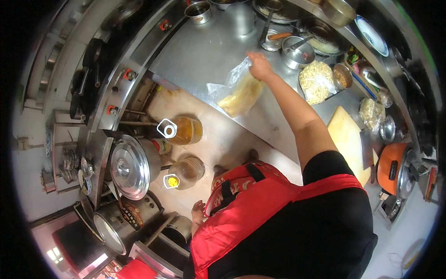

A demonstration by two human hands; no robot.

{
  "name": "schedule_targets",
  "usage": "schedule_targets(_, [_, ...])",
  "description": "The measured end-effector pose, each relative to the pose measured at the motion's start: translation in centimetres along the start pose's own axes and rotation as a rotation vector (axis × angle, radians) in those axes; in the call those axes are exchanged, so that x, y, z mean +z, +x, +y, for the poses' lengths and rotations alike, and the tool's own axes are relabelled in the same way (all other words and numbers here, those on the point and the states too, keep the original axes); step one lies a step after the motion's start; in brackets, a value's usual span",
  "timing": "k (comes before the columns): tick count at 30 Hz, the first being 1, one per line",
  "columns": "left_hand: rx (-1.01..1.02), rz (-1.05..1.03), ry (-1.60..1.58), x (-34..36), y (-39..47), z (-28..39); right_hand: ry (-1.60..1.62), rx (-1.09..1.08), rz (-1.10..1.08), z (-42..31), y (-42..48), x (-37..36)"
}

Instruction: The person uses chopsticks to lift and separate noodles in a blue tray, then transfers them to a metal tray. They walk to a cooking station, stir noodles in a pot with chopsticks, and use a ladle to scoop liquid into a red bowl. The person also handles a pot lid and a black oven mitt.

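My right hand (260,67) reaches out over the steel counter (195,52), gripping the top of a clear plastic bag (240,73). Long yellow food (240,99), blurred by motion, lies in the bag's lower part near the counter's front edge; its exact kind is unclear. Low beside my red apron (251,205) hangs my left hand (198,211), empty, with loosely bent fingers. To the right of the bag, a steel pot (296,57) stands near a full clear bag of pale yellow chopped food (316,82).
A cutting board (343,139) with a cleaver (366,150) lies on the right, near an orange pot (392,169). Two plastic jugs, one of amber liquid (188,130) and one yellow-capped (188,172), stand on the floor beside a lidded stockpot (130,167). Stove knobs (129,74) line the left.
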State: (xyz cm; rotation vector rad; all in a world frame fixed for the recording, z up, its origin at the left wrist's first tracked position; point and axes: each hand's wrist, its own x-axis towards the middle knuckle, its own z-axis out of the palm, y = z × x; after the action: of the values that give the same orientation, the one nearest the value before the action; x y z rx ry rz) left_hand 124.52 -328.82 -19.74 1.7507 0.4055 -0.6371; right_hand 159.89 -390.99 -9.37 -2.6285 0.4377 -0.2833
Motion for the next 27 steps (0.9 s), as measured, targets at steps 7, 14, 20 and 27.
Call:
schedule_targets(7, [-0.108, -0.105, 0.174, 4.2, 6.6, 12.0, 0.202, 0.155, 0.103, 2.6, -5.8, -0.8])
schedule_targets(14, [0.569, -0.518, 0.631, 21.5, 15.7, 25.0, 0.538, 0.557, 0.233, 6.9, -23.4, -8.3])
schedule_targets(20, [0.649, -0.935, 0.610, 36.7, 12.6, 29.7, 0.503, 0.702, 0.641, 14.3, -31.0, -13.4])
schedule_targets(27, [0.851, -1.081, 0.532, 45.3, 9.9, 26.1, 0.425, 0.755, 0.781, 18.6, -47.9, -18.4])
